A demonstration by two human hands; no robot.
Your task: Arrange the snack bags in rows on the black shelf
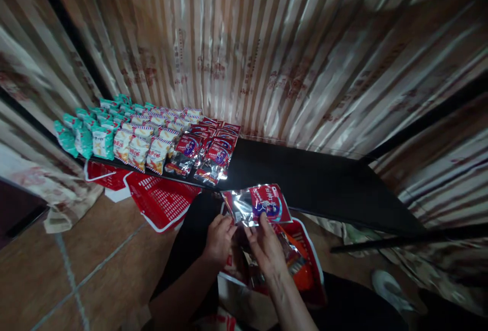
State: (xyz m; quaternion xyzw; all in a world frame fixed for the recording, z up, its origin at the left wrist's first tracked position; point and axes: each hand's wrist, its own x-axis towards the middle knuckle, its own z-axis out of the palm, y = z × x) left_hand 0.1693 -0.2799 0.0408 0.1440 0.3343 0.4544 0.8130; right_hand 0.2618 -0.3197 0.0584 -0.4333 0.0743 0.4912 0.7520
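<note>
A red packet (pixel 272 201) is pinched in the right hand (pixel 267 249), above the basket (pixel 319 275) near the black tabletop (pixel 301 176); the left hand (pixel 218 238) is half curled at the packet's left corner, grip unclear. Positioning is apparently under way; a steady hold is called for next.

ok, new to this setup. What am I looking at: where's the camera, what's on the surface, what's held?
There's no robot: these are a person's bare hands, seen from one head-worn camera looking forward and down. The right hand holds a red-and-silver packet, thumb on top; the left hand is at its near-left corner. Just below is a red basket with more packages inside. On the black shelf, from left: green bags, white bags, then similar red packets. Behind hangs a striped curtain.
</note>
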